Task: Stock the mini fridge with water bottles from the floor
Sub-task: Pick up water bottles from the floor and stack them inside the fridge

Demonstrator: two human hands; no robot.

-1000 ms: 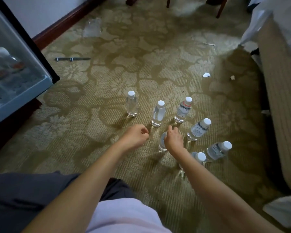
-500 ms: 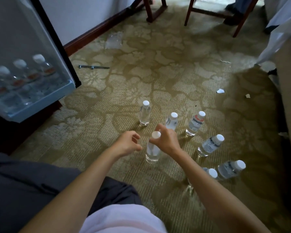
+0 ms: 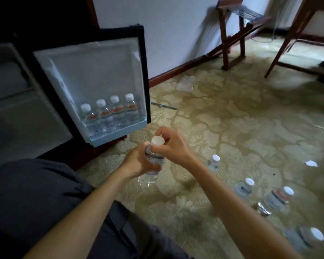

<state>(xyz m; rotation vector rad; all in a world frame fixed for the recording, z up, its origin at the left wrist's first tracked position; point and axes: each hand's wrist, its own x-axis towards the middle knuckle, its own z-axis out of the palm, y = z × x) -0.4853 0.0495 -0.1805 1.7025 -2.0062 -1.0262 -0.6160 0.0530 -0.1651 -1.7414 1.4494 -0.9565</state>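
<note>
Water bottle (image 3: 154, 162) in both our hands: that is where the task's thing is now, held up off the carpet (image 3: 232, 124), near and just right of the open fridge door (image 3: 94, 71). Our left hand (image 3: 137, 164) grips the clear body from the left, fingers wrapped round it. Our right hand (image 3: 173, 146) curls round the neck just under the white cap (image 3: 157, 140). The water bottle leans a little, its cap tipped towards the far side.

Half a second ago only our right hand held it, by the top and low over the carpet, while the left hand hung loosely curled beside it. Since then our view has swung left, so the whole door now shows. Four bottles (image 3: 108, 113) stand upright in a row in its bottom shelf (image 3: 120, 134), where we saw only three before.

Four floor bottles (image 3: 244, 187) have shifted to the near right of the view, blurred, standing apart from one another. Far right, a wooden luggage rack (image 3: 232, 34) stands against the wall.
</note>
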